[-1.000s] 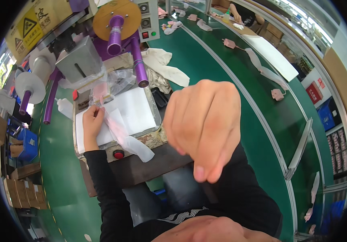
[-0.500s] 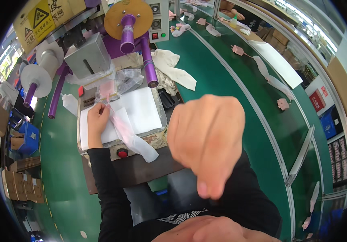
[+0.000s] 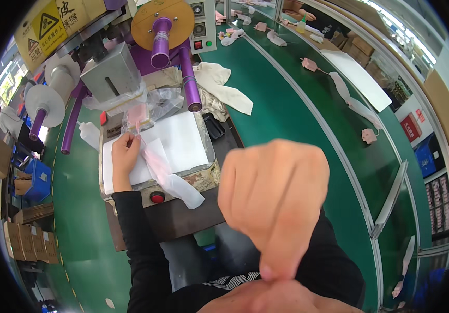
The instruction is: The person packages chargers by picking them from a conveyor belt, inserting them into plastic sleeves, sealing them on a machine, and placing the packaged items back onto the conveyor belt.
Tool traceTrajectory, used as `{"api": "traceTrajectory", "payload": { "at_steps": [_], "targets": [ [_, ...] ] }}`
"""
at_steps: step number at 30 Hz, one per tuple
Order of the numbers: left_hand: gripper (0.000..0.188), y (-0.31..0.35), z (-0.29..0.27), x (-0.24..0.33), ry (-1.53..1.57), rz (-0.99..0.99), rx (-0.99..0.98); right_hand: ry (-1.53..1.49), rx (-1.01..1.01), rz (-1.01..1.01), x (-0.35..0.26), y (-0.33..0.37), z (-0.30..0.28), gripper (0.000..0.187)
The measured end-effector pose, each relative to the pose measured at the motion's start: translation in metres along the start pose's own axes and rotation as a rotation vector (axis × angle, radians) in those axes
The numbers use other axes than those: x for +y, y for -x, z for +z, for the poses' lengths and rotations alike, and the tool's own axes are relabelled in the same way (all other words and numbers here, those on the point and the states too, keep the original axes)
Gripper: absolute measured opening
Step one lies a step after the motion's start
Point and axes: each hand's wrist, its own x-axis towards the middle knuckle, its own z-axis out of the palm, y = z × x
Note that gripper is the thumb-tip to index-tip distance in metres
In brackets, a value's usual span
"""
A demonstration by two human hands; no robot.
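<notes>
Your left hand works low at the left of the white sheet, its fingers pinched nearly together and seeming to grip the top of the pink-tinted sleeve, just below the pink block. The sleeve slants across the sheet, its loose end past the front edge, over the dark surface and near the red button. Your right hand is raised high, fingers curled in with tips together; you cannot tell whether anything is inside. To steady the sleeve well, pinch lightly, keep it smooth, and keep your fingertips clear of the grey metal block.
</notes>
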Motion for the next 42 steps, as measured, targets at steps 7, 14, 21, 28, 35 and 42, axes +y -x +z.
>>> {"api": "traceTrajectory", "payload": {
  "at_steps": [7,14,21,28,35,42],
  "targets": [
    [0.028,0.002,-0.002,0.004,-0.036,-0.038,-0.004,0.036,0.026,0.003,0.002,0.004,-0.010,0.022],
    [0.029,0.002,-0.004,-0.002,-0.048,-0.018,0.008,0.082,0.042,-0.024,0.005,0.003,0.012,0.026],
    [0.027,0.003,0.002,0.002,-0.029,-0.024,0.001,0.067,0.093,-0.016,0.004,0.008,-0.017,0.023],
    [0.027,-0.002,-0.004,0.003,-0.009,-0.034,-0.011,0.093,0.027,0.041,-0.001,-0.001,0.006,0.023],
    [0.026,0.003,-0.006,-0.002,-0.021,-0.025,0.007,0.019,-0.070,0.167,0.009,0.014,-0.040,0.015],
    [0.027,0.000,0.003,-0.002,-0.047,-0.016,-0.019,0.055,-0.086,0.174,0.001,0.002,-0.009,0.028]
  ]
}}
